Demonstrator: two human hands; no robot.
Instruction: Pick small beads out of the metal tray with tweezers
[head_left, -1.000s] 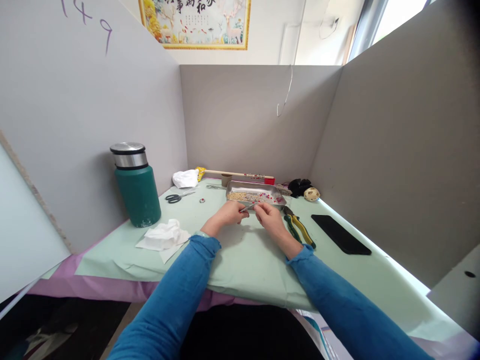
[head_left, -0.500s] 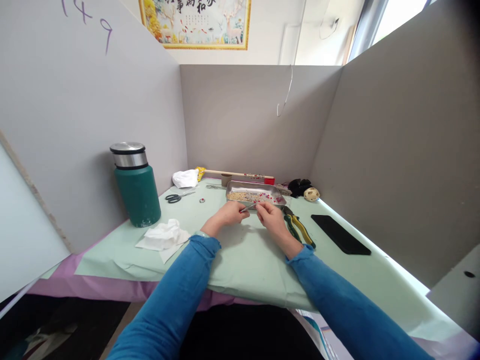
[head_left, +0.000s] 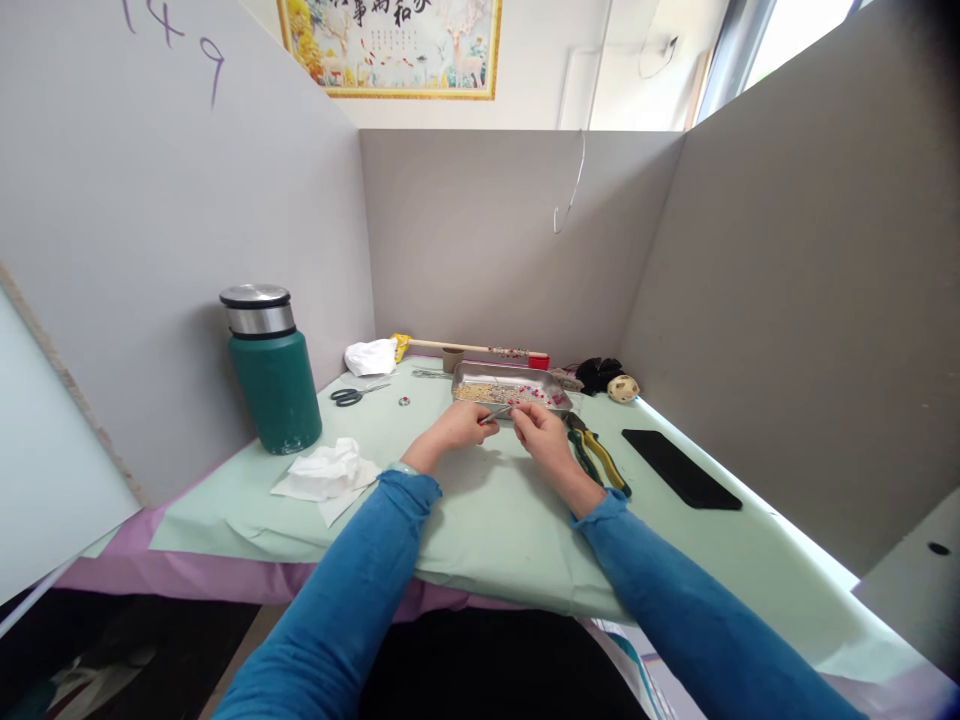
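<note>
In the middle of the head view, my left hand [head_left: 459,426] is closed around a thin grey metal piece [head_left: 496,414] that points to the right. Its exact kind is too small to tell. Close beside it, my right hand [head_left: 544,436] is pinched at the piece's far end, where a speck of red shows; what lies between those fingertips I cannot make out. Just beyond both hands stands a shallow metal tray [head_left: 512,371] with tan and red beads [head_left: 491,393] spread in it.
Green-handled pliers [head_left: 600,455] lie right of my right hand, with a black phone-like slab [head_left: 679,468] farther right. Scissors [head_left: 358,395], crumpled tissue [head_left: 330,472] and a green flask [head_left: 274,390] are at left. A wooden stick [head_left: 465,347] lies behind the tray. Grey panels surround the table.
</note>
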